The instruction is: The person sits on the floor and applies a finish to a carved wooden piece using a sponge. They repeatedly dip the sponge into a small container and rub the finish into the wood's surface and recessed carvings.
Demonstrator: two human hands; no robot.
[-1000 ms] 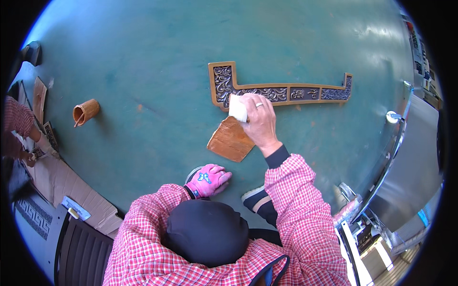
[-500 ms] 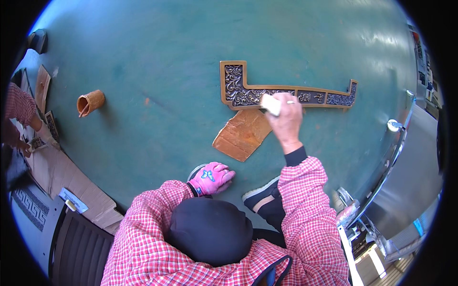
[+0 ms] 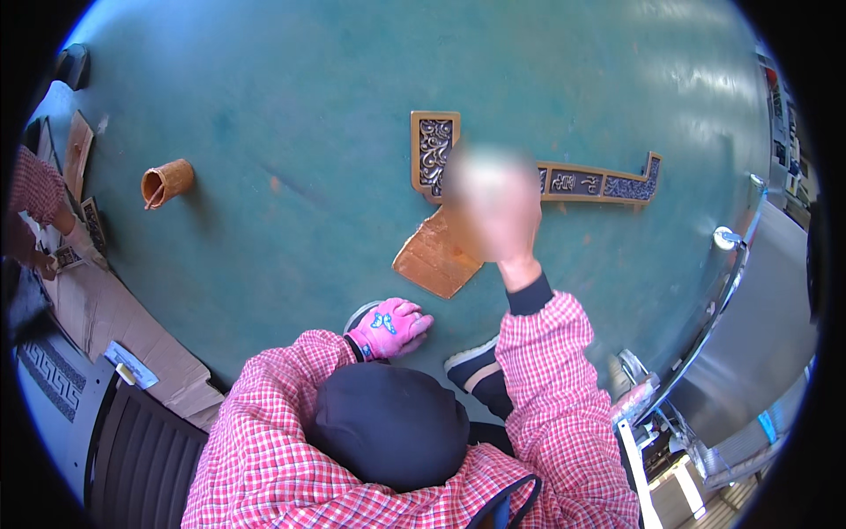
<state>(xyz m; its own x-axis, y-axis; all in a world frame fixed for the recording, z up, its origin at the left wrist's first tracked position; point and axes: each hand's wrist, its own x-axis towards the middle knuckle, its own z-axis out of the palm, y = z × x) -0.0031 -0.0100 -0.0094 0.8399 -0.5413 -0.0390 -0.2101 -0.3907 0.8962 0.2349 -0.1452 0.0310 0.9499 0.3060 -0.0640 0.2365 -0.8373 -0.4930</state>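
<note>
An L-cornered metal ornament (image 3: 434, 141) with gold-brown rims and dark scrollwork lies on the green floor, its long arm running right to a small upturned end. My bare right hand (image 3: 509, 212) is over its left half, heavily blurred. A pale smear at its front is the white block-like thing (image 3: 489, 167) it grips; its exact kind is unclear. Partly beneath the ornament and this hand is an orange-brown cardboard piece (image 3: 436, 256). My left hand (image 3: 395, 328), in a pink glove with a blue butterfly, rests low beside my shoe, fingers curled, holding nothing visible.
A brown-stained cylindrical container (image 3: 174, 181) with a stick inside lies at left. Farther left, another person's gloved hand (image 3: 84, 247) is at small ornament pieces above flattened cardboard (image 3: 132, 322). A metal-sided wheeled unit (image 3: 745, 309) stands at right, beside a caster (image 3: 727, 238).
My right hand has shifted left along the ornament with the white thing and become blurred. The left hand has stayed nearly still.
</note>
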